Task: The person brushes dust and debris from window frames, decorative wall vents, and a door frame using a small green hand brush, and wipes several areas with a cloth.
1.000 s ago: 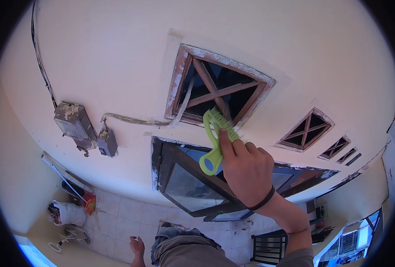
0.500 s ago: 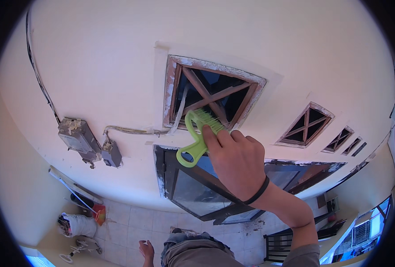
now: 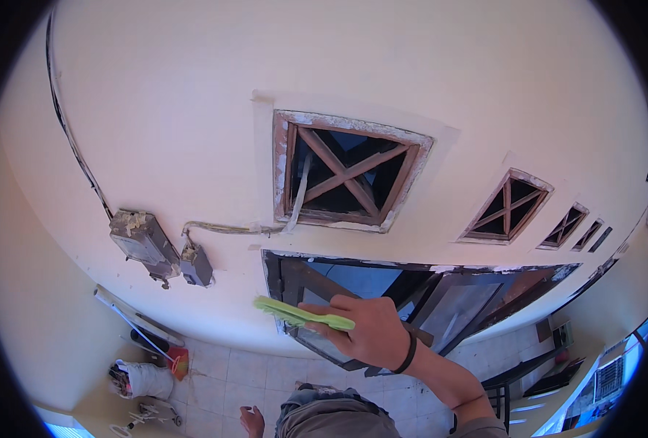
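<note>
A light green scrubbing brush is gripped in my right hand, the fingers wrapped round its handle. It is seen edge-on, its bristles turned downward, and is held in front of the dark-framed window. Above it is a square vent with a brown wooden X and a flaking painted frame; the brush is apart from it. Low beside my body hangs my left hand, fingers loosely bent and a little apart, with nothing visible in it.
Left on the wall are a dusty meter box and a smaller grey box with cables. More X-barred vents run to the right. Below stand a white sack, a red dustpan and a black metal rack.
My right hand has come down from the square vent's lower edge with the brush, which has turned from face-on to edge-on. The view has shifted slightly; my left hand still hangs low.
</note>
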### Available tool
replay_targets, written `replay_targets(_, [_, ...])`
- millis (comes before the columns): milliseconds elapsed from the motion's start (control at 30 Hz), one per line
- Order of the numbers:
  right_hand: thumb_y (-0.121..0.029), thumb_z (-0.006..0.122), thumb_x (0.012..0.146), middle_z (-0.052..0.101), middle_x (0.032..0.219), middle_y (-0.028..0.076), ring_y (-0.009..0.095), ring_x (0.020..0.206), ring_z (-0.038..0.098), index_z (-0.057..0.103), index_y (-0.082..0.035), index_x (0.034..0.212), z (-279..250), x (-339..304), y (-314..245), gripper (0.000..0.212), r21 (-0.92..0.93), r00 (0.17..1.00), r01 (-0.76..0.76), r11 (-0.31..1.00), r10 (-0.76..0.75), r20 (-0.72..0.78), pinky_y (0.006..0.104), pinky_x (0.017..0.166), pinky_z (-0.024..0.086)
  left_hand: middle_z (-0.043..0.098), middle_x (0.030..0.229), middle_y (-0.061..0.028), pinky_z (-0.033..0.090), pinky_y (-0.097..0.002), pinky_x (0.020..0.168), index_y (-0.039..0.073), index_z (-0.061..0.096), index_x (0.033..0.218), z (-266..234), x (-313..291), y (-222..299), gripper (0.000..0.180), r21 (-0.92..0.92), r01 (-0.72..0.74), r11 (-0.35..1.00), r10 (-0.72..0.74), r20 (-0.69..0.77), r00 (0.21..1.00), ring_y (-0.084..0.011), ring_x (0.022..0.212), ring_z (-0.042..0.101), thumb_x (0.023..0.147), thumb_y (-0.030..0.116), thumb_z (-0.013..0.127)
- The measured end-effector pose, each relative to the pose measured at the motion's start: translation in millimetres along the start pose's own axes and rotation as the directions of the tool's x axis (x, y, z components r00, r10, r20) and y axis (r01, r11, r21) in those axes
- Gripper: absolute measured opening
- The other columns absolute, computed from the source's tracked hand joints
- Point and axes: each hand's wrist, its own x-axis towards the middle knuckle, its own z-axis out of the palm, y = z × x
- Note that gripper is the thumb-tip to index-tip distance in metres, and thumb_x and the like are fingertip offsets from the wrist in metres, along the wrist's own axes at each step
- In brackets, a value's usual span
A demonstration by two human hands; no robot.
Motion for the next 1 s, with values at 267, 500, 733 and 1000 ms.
replay_targets(267, [-0.014,0.079,0.073,0.05,0.074,0.0,0.017,0.059,0.055,0.076,-0.015,0.128,22,-8,26,0.055,-0.372,0.932,-0.15,0.916,0.006,-0.362,0.0327,0.054,0.045,0.07,0.083,-0.0205,0.049,-0.0558,0.082,0.005,0.059,0.111,10,24,-13,0.033,-0.003,-0.034,0.999,0.033,-0.201,0.979,-0.0434,0.088,0.067,0.095,0.032,0.069])
replay_targets(500, [-0.01,0.079,0.071,0.049,0.077,0.001,0.019,0.063,0.058,0.073,-0.017,0.133,17,-16,35,0.063,-0.217,0.888,-0.23,0.948,0.114,-0.445,0.0335,0.056,0.048,0.07,0.083,-0.022,0.049,-0.0568,0.081,0.005,0.057,0.114,4,15,-6,0.034,0.024,-0.012,1.0,0.016,-0.174,0.985,-0.0445,0.089,0.067,0.096,0.032,0.068])
replay_targets(733, [-0.011,0.081,0.074,0.052,0.079,0.002,0.018,0.059,0.057,0.071,-0.01,0.134,5,-34,36,0.061,-0.113,0.888,-0.172,0.979,0.104,-0.448,0.0329,0.052,0.046,0.07,0.084,-0.0232,0.049,-0.0573,0.081,0.005,0.057,0.113,-2,9,-16,0.034,0.03,0.02,0.999,-0.016,-0.135,0.991,-0.0453,0.09,0.068,0.096,0.032,0.068])
replay_targets(1000, [-0.006,0.082,0.067,0.046,0.072,0.002,0.018,0.064,0.055,0.075,-0.013,0.131,16,-40,28,0.064,0.012,0.898,-0.082,0.997,0.079,-0.433,0.0312,0.059,0.045,0.071,0.088,-0.0257,0.049,-0.0586,0.081,0.003,0.059,0.113,-1,16,-9,0.033,0.011,-0.013,1.0,0.015,-0.168,0.986,-0.0472,0.092,0.068,0.096,0.031,0.067])
